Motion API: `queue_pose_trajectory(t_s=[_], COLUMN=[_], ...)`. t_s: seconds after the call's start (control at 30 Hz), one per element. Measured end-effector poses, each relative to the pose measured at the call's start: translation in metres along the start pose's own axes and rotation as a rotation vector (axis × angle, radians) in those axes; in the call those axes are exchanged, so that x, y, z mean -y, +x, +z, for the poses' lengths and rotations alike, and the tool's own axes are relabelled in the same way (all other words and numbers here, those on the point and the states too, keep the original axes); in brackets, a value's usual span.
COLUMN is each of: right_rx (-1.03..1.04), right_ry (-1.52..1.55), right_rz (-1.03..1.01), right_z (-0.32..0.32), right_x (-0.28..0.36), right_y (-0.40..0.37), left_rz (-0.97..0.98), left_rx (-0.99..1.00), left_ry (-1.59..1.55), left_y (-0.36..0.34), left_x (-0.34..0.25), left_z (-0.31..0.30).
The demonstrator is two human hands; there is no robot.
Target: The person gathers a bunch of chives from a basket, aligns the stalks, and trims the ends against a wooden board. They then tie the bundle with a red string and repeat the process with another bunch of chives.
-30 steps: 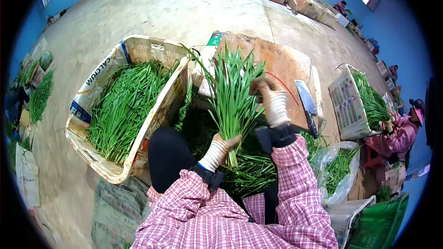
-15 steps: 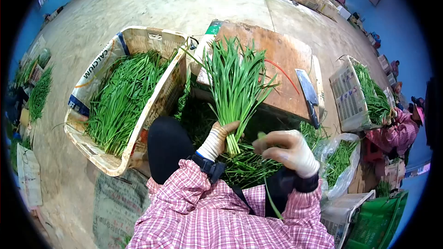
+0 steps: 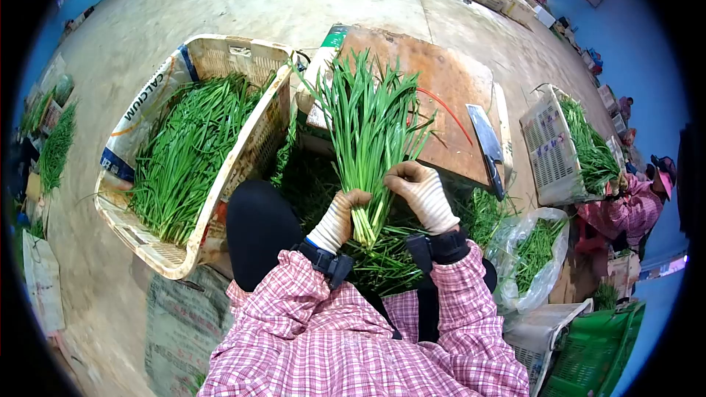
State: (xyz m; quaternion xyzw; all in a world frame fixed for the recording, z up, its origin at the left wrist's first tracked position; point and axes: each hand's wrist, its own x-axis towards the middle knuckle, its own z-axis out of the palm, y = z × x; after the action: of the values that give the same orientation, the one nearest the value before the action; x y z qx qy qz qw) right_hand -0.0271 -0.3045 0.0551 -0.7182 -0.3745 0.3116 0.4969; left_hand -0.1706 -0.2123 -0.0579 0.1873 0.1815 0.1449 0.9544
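A bunch of long green leafy stalks (image 3: 368, 117) stands fanned out in front of me, its pale cut ends pointing toward my lap. Wrapped round its lower part is my left hand (image 3: 340, 217), in a white and tan glove. My right hand (image 3: 419, 191), gloved alike, is pinched at the bunch's right side; what lies between its fingertips is too small to tell. Behind the leaves is a wooden board (image 3: 448, 81), with a knife (image 3: 485, 143) on its right edge and a red strip (image 3: 448, 110) near the middle.
A crate (image 3: 254, 132) of green stalks stands at the left. Loose stalks lie below my hands. On the right are a plastic bag (image 3: 544, 250) of greens, another crate (image 3: 548, 154), a green crate (image 3: 599, 349) and a person (image 3: 632, 209) in a checked shirt.
My right hand has moved up and left to the bunch, its fingers now pinched. The strand that hung below it no longer shows. The view has shifted slightly.
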Motion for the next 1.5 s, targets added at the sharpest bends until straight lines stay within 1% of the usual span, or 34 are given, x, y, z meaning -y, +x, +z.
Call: queue_pose_trajectory(t_s=[0.03,0.07,0.1,0.17,0.2,0.23,0.3,0.37,0.4,0.43,0.47,0.5,0.57,0.6,0.63,0.7,0.73,0.77,0.83,0.87,0.9,0.97,1.0,1.03,1.1,1.13,1.17,1.2,1.23,1.3,1.33,1.43,1.5], right_rx=[0.027,0.016,0.0,-0.024,-0.015,-0.027,-0.077,-0.046,-0.064,-0.079,-0.065,-0.017,0.264,0.477,0.404,-0.084,-0.173,-0.168,-0.131,-0.163,-0.161,-0.115,-0.18,-0.279,-0.233,-0.201,-0.171,-0.145,-0.118,-0.077,-0.076,-0.107,-0.108], right_ry=[0.133,0.156,0.179,-0.005,-0.118,-0.277,-0.595,-0.716,-0.653,-0.59,-0.464,-0.245,0.226,0.317,0.262,-0.315,-0.31,-0.151,-0.34,-0.493,-0.553,-0.37,-0.494,-0.527,-0.553,-0.624,-0.698,-0.74,-0.782,-0.749,-0.719,-0.596,-0.46], right_rz=[-0.017,-0.036,-0.057,-0.205,-0.343,-0.496,-0.757,-0.827,-0.835,-0.844,-0.797,-0.731,-0.391,-0.291,-0.118,-0.126,-0.094,-0.037,-0.072,-0.108,-0.097,0.017,-0.104,-0.258,-0.359,-0.367,-0.222,-0.184,-0.145,-0.119,-0.165,-0.17,-0.161], right_z=[-0.003,-0.003,-0.003,0.003,0.007,0.009,0.015,0.022,0.027,0.032,0.036,0.037,0.022,0.004,-0.003,0.0,0.006,0.011,0.018,0.018,0.015,0.008,0.009,0.008,0.007,0.01,0.014,0.015,0.014,0.006,0.002,0.0,-0.002], right_x=[0.002,0.0,-0.002,-0.003,0.001,0.001,0.007,0.002,-0.005,-0.009,-0.009,0.002,0.03,0.04,0.038,0.037,0.022,0.013,-0.005,-0.018,-0.019,-0.018,-0.016,-0.012,-0.001,-0.004,-0.004,-0.007,-0.009,-0.009,-0.016,-0.029,-0.043], right_y=[-0.004,-0.006,-0.009,-0.02,-0.025,-0.03,-0.041,-0.052,-0.056,-0.062,-0.072,-0.083,-0.113,-0.116,-0.118,-0.1,-0.087,-0.079,-0.062,-0.058,-0.056,-0.054,-0.051,-0.049,-0.036,-0.028,-0.023,-0.019,-0.017,-0.015,-0.014,-0.016,-0.013], left_rz=[-0.072,-0.129,-0.135,-0.146,-0.141,-0.211,-0.272,-0.205,-0.195,-0.098,-0.009,-0.062,-0.046,-0.032,-0.016,-0.036,-0.069,-0.099,-0.145,-0.169,-0.171,-0.198,-0.187,-0.177,-0.188,-0.179,-0.17,-0.13,-0.139,-0.151,-0.168,-0.15,-0.167], left_rx=[0.019,0.033,0.018,-0.012,-0.001,0.05,0.188,0.076,0.048,-0.008,-0.077,-0.085,-0.099,-0.116,-0.134,-0.047,-0.033,-0.02,0.009,0.022,0.037,0.062,0.061,0.062,0.071,0.059,0.047,0.035,0.038,0.044,0.044,0.014,0.058], left_ry=[-0.067,-0.127,-0.153,-0.203,-0.198,-0.262,-0.303,-0.138,-0.01,0.132,0.282,0.176,0.202,0.242,0.278,0.169,0.092,0.013,-0.101,-0.157,-0.164,-0.205,-0.2,-0.191,-0.204,-0.204,-0.205,-0.189,-0.193,-0.209,-0.223,-0.188,-0.187], left_y=[-0.004,-0.005,-0.005,-0.002,-0.005,-0.003,0.002,0.001,0.008,0.0,-0.008,-0.004,-0.006,-0.002,-0.002,-0.003,0.004,0.011,0.015,0.015,0.012,0.007,0.007,0.007,0.009,0.009,0.009,0.011,0.012,0.015,0.016,0.016,0.016], left_x=[-0.004,-0.007,-0.006,-0.004,-0.007,-0.009,-0.011,-0.008,-0.003,-0.005,-0.007,-0.007,-0.005,-0.003,-0.004,-0.001,0.003,0.008,0.011,0.011,0.007,0.003,0.005,0.005,0.006,0.007,0.009,0.01,0.011,0.013,0.014,0.014,0.012], left_z=[0.006,0.009,0.01,0.013,0.015,0.014,0.005,0.006,0.004,0.017,0.031,0.03,0.033,0.028,0.033,0.033,0.022,0.012,-0.001,-0.007,-0.004,0.003,0.004,0.005,0.004,0.005,0.005,0.002,-0.001,-0.005,-0.007,-0.004,-0.004])
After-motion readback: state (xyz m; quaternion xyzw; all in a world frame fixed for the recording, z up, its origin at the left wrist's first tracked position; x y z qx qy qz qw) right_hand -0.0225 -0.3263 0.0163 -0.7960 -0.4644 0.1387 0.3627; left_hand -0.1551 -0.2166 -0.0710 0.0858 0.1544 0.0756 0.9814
